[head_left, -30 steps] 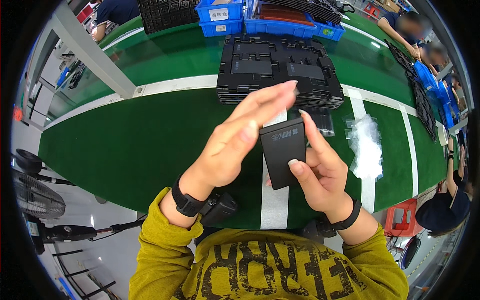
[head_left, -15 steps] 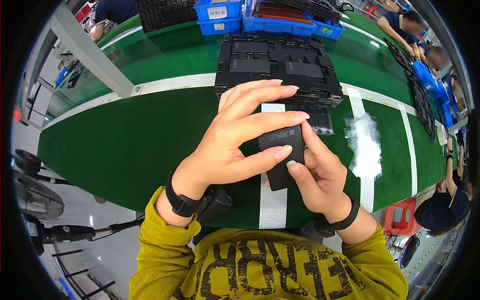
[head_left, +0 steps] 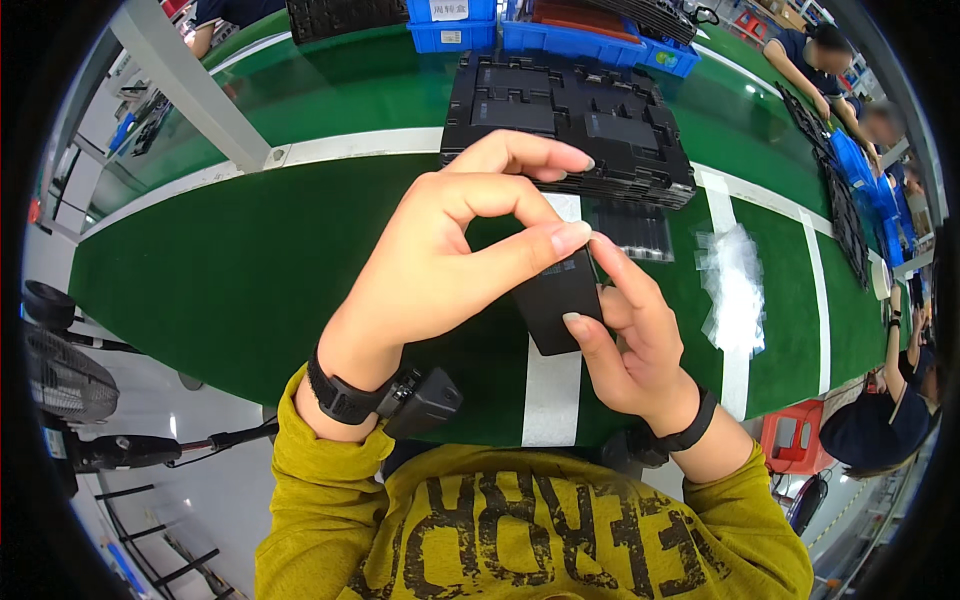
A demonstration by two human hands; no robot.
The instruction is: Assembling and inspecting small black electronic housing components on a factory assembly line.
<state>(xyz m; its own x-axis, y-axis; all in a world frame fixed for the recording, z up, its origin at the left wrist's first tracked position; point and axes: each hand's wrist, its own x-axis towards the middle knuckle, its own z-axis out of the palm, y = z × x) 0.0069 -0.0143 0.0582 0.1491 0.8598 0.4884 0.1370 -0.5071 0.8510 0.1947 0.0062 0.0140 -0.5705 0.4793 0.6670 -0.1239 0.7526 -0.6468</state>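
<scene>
My right hand point(head_left: 640, 350) holds a flat black rectangular device point(head_left: 562, 315), shaped like a power bank, with small print near its upper end. The right thumb presses on its face and the index finger runs along its right edge. Over its upper end is my left hand point(head_left: 450, 250), thumb and index fingertip pinched together at the top corner, against the right index fingertip. Whatever sits in that pinch is too small or hidden to make out. The left hand's other fingers curl above, apart from the device, and its thumb covers part of the upper end.
Beyond my hands stand stacked black trays point(head_left: 570, 125) holding similar black pieces. Clear strips point(head_left: 635, 232) lie before them, with a pile of transparent film pieces point(head_left: 732, 290) to the right. Blue bins point(head_left: 570, 42) are at the back. A metal post point(head_left: 190, 90) rises on the left.
My left thumb has slid off the device's face up to its top corner, and the left fingers have lifted and curled. The device has tilted slightly; my right hand still holds it.
</scene>
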